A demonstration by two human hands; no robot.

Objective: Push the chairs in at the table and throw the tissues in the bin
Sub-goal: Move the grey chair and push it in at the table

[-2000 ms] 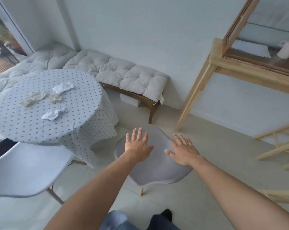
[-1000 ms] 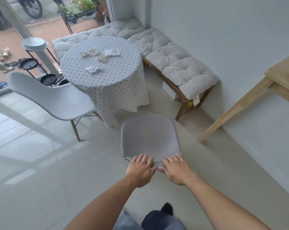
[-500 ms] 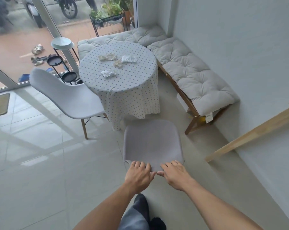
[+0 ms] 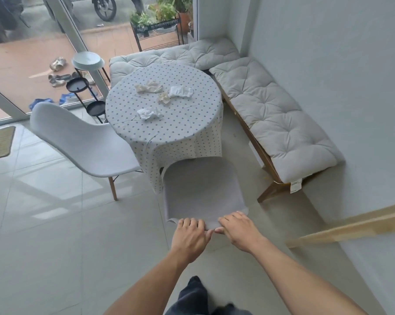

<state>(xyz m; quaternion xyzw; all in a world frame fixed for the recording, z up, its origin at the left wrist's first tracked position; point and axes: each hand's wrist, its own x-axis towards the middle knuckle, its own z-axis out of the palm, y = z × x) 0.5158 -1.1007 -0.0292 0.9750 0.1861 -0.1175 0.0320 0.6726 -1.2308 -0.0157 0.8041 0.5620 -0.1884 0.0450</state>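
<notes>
A grey chair (image 4: 201, 189) stands right in front of me, its far edge touching the hanging cloth of the round dotted table (image 4: 192, 133). My left hand (image 4: 189, 237) and my right hand (image 4: 239, 230) both grip the top edge of its backrest, side by side. A white chair (image 4: 83, 142) stands at the table's left, angled away from it and pulled out. Several crumpled tissues (image 4: 148, 113) lie on the tabletop, white and cream ones. No bin is in view.
A cushioned bench (image 4: 271, 117) runs along the right wall and the back corner. A black tiered stand (image 4: 83, 85) sits by the glass door at the left. A wooden leg (image 4: 351, 226) slants in at the right. Pale tiled floor lies to the left.
The grey chair has slid forward to the table's cloth with both hands on its backrest. I have stepped closer and my view has swung left toward the glass door.
</notes>
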